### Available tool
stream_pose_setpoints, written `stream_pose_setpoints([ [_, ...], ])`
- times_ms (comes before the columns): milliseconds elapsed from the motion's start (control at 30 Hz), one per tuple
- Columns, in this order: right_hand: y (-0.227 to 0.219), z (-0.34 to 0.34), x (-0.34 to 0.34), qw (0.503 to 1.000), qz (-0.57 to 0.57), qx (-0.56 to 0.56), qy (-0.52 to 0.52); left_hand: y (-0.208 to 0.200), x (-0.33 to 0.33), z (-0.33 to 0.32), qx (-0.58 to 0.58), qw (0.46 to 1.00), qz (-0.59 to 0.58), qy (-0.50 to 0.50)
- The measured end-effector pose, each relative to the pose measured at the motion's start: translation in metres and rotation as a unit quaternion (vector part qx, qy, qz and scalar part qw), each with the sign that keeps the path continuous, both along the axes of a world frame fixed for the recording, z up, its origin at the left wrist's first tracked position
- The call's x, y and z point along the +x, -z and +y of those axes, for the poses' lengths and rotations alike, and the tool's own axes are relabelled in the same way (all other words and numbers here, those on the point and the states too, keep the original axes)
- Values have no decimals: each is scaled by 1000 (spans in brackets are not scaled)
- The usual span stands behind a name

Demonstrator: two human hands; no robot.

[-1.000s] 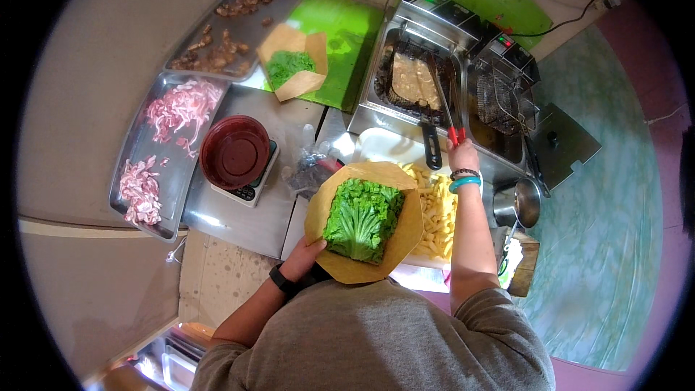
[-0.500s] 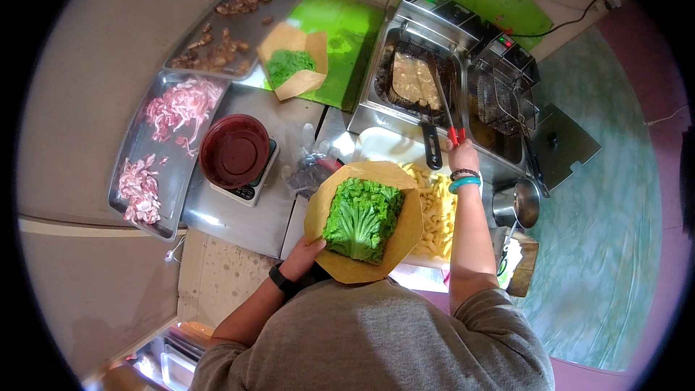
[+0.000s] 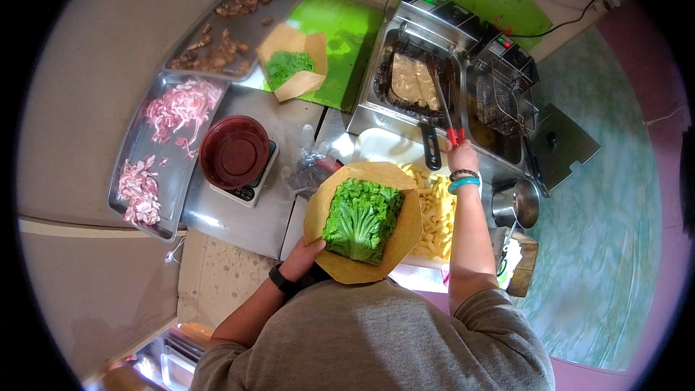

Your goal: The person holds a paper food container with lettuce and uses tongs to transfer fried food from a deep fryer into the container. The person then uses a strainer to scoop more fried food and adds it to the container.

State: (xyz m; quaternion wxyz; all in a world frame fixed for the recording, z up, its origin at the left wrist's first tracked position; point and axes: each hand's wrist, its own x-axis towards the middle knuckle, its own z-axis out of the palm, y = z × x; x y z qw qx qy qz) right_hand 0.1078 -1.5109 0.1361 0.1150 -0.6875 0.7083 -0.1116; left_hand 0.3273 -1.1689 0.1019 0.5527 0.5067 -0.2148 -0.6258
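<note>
My left hand (image 3: 310, 252) grips the near-left edge of a brown paper tray (image 3: 402, 236), held close in front of me. A green lettuce leaf (image 3: 364, 220) spreads inside it. My right hand (image 3: 462, 155) is closed around the red grips of metal tongs (image 3: 455, 135). Their arms reach into the left well of a deep fryer (image 3: 369, 106), beside pale, flat fried food (image 3: 414, 81) in a wire basket. Whether the tips pinch the food, I cannot tell. The basket's black handle (image 3: 430, 148) sticks out just left of my right hand.
Pale fries (image 3: 434, 210) fill a white tray behind the paper one. A brown bowl (image 3: 233, 150) sits on a scale (image 3: 250, 194). Metal trays hold shredded pink-white food (image 3: 174, 108) and browned pieces (image 3: 224, 51). Another lettuce-lined paper tray (image 3: 311, 85) lies on a green board (image 3: 339, 36).
The fryer basket and its handle have shifted slightly left, and the tong tips have moved a little with them. My left hand and the paper tray stay in place.
</note>
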Motion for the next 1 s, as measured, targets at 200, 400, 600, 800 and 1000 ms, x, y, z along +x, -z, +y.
stream_pose_setpoints([
  [200, 2, -2, -1, 1000, -7, 2, 3, -5, -1, -1, 10, 1000, 3, -2],
  [400, 1, -1, -1, 1000, -5, -2, 3, -9, -1, -1, 11, 1000, 2, 3],
  [600, 1, 0, -1, 1000, 1, -24, -8, -8, 0, -1, 12, 1000, 1, 5],
  [800, 4, -1, -2, 1000, -12, -21, -4, 0, 0, 0, 15, 1000, 5, 1],
  [1000, 5, -2, -2, 1000, -11, -17, -3, -1, 1, 0, 7, 1000, -6, 5],
])
